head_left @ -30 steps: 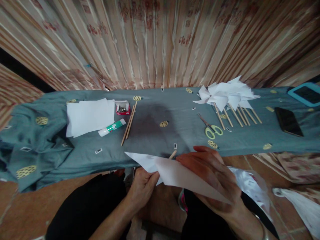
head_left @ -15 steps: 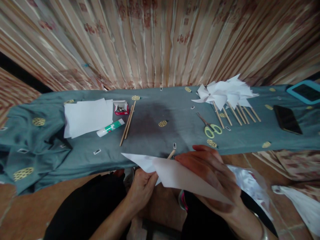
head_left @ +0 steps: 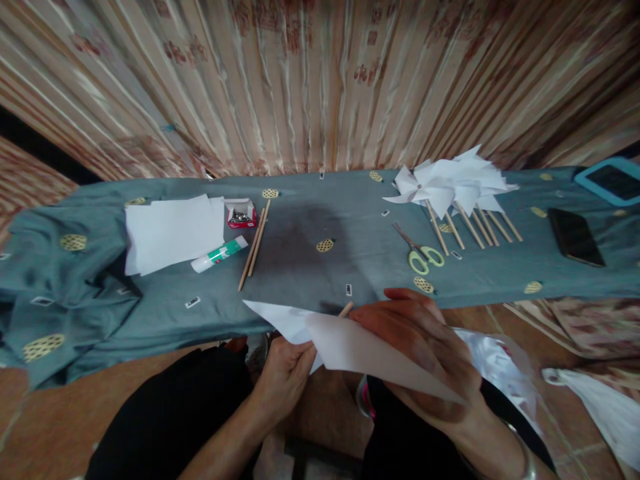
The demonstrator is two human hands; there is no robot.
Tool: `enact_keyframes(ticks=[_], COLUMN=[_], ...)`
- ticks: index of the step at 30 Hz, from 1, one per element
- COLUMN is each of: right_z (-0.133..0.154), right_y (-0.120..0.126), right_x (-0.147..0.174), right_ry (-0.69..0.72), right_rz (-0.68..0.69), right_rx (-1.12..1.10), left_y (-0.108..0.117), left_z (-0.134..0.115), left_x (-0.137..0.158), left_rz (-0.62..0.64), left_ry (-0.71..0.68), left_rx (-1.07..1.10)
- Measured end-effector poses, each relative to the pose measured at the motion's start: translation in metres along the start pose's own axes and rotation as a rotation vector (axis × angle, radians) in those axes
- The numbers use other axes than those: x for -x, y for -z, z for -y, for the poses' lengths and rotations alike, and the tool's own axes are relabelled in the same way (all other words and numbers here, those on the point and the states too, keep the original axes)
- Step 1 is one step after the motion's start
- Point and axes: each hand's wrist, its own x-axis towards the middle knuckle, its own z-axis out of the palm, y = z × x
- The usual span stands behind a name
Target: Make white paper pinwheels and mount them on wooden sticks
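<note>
Close to my body, off the table's front edge, is a white paper pinwheel [head_left: 350,343] with folded, pointed blades. My left hand [head_left: 286,373] is closed, pinching it near the middle from below. My right hand [head_left: 420,333] is bent around its right side, fingertips by the top of a wooden stick [head_left: 346,309]. A long blade covers part of that hand, so its thumb and exact grip are hidden. The stick's end pokes out above the paper; the rest is behind it.
Paper sheets [head_left: 173,233], a glue stick [head_left: 220,253], an open box of metal pins [head_left: 241,215] and two wooden sticks [head_left: 256,247] lie left. Green-handled scissors [head_left: 423,257], several pinwheels [head_left: 455,183], a phone [head_left: 575,237] and a blue-framed device [head_left: 613,181] lie right.
Both hands keep nearly the same hold on the pinwheel. The stick's end has shifted very slightly to the right and down; the view has tilted a little.
</note>
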Motion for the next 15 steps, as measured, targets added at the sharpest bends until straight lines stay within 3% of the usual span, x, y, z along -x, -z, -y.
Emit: enact_keyframes(ticks=[5,11,15], right_z=[-0.003,-0.005,-0.006], right_y=[-0.008,-0.016,-0.018], right_x=[0.0,0.001,0.001], right_ry=[-0.097,-0.38,-0.279], right_rz=[-0.077,-0.121,-0.126], right_rx=[-0.039,-0.066,-0.059], left_y=[0.0,0.001,0.001], left_z=[0.001,0.008,0.008], left_x=[0.0,0.002,0.002], left_rz=[0.045,0.13,0.115], left_ry=[-0.01,0.026,0.064], left_rx=[-0.018,0.047,0.066])
